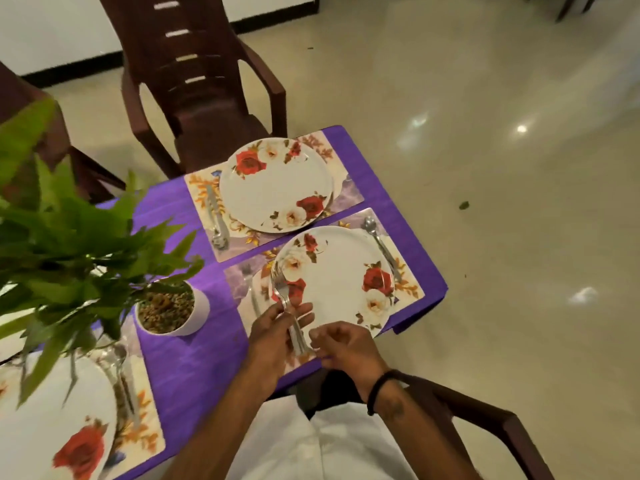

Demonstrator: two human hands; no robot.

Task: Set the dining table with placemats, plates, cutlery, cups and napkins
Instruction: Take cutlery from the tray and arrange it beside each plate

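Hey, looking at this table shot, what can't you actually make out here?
- Head view: near plate, its front-left rim hidden by left hand and fork.
- Bottom-left plate: blurred, cut by the frame edge, screened by plant leaves.
- Right hand: what it pinches, if anything, is unclear.

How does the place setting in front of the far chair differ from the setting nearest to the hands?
The far plate lies uncovered, while a fork, held by the left hand, hangs over the near plate. The far placemat carries cutlery on its left; the near placemat has a spoon on its right. The right hand is at the fork's handle. Both plates are white with red roses.
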